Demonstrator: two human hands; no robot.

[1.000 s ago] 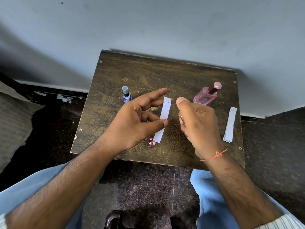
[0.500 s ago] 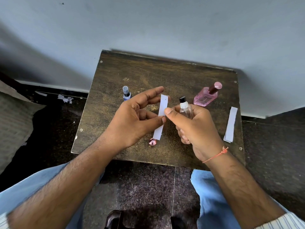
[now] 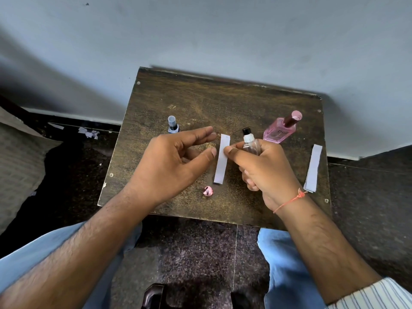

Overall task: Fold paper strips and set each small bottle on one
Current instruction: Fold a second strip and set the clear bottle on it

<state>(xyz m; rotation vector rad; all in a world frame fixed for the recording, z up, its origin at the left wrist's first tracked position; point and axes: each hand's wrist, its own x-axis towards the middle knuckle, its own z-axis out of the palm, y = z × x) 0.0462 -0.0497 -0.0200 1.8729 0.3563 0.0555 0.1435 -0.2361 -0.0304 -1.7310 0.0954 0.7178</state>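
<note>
Over the middle of the table (image 3: pixel 223 97) the paper strip (image 3: pixel 221 161) hung upright, pinched by the right hand (image 3: pixel 265 170), which also curled round a clear bottle (image 3: pixel 250 142). Left hand (image 3: pixel 171 166) was open beside it, thumb near the strip's edge. I'd say put the bottle down first, then crease with both thumbs, ends lined up. Spare strip (image 3: pixel 313 168) lay by the right edge.

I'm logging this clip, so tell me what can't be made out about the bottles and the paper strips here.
Head view only:
- Clear bottle: lower body hidden inside the right hand.
- Blue bottle: base hidden behind the left hand.
- White strip: whether it lies on the table or is held up cannot be told.
- Pink bottle: label too small to read fully.
- Spare strips: count unclear.
</note>
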